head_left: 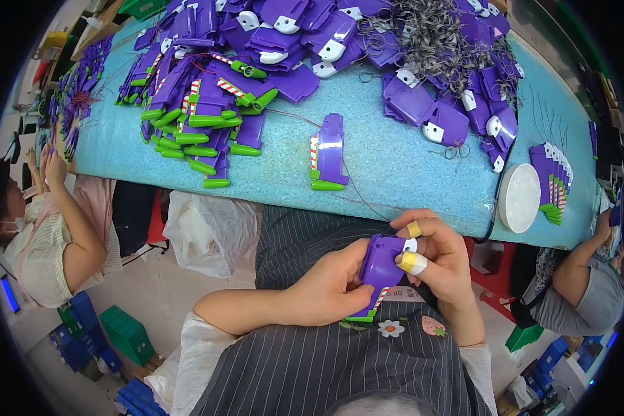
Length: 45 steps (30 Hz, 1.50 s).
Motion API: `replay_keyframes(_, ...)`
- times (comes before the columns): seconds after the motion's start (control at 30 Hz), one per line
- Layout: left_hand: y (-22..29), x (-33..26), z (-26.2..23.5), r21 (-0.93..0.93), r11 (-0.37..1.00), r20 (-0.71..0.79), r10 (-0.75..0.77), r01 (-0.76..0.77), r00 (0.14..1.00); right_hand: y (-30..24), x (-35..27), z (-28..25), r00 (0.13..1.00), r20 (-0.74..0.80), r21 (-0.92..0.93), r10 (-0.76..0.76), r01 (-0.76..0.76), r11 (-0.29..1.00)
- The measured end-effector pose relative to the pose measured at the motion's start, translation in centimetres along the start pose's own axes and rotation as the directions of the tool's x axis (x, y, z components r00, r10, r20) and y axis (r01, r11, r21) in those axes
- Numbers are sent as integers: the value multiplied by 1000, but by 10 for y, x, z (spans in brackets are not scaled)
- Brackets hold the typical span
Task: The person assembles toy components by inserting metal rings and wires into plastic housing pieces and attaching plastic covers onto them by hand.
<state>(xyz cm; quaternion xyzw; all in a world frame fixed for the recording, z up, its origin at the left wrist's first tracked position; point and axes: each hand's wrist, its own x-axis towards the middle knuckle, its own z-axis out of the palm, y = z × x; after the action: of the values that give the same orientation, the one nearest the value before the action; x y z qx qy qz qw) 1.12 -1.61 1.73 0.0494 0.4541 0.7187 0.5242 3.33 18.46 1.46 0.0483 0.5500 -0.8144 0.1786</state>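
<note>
Over the lap, left hand (333, 281) and right hand (440, 260) gripping purple toy part (381, 267)

Purple toy part (381, 263) with green tip and red-white stripes; speckled turquoise bench (395, 166); yellow finger tape (410, 261); white disc (518, 197); grey pinstriped apron (326, 367).

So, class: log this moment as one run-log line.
left hand: grips purple toy part | right hand: taped fingers pinch its top | table: purple parts piled
</note>
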Motion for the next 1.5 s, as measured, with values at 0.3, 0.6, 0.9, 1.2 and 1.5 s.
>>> replay_keyframes(0.3, 11, 2, -2, 123, 992, -20, -7, 9, 1000, 2, 0, 4, 990, -32, -409, -136, 111, 906)
replay_keyframes(0.6, 23, 4, 1, 509, 768, 57, 420, -388, 906, -5, -1, 16, 985, -91, 450, 145, -89, 888)
replay_keyframes(0.9, 2, 6, -4, 510, 778, 15, 420, -368, 908, -3, -5, 15, 977, -90, -137, -195, 182, 974)
replay_keyframes(1.2, 37, 16, -11, 633, 609, 56, 580, -479, 812, -14, 1, 7, 911, -33, -641, -411, 296, 708)
replay_keyframes(1.5, 23, 14, -20, 318, 777, -253, 622, -544, 741, 2, -1, 13, 986, -8, -652, -168, 122, 748)
